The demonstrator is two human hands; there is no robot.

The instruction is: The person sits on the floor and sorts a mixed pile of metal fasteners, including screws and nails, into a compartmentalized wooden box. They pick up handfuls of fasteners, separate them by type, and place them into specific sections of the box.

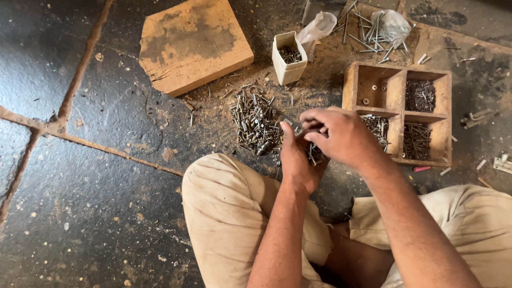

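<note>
The left hand [294,160] cups small dark metal screws [312,153]; the right hand [341,136] pinches one above it, beside the loose grey screw pile [256,120] and four-compartment wooden tray [397,114] on the floor

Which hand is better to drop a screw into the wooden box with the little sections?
Probably the right hand. It already pinches a screw and sits beside the wooden tray on that side. The left hand is cupped, holding a bunch of screws, farther from the tray.
</note>
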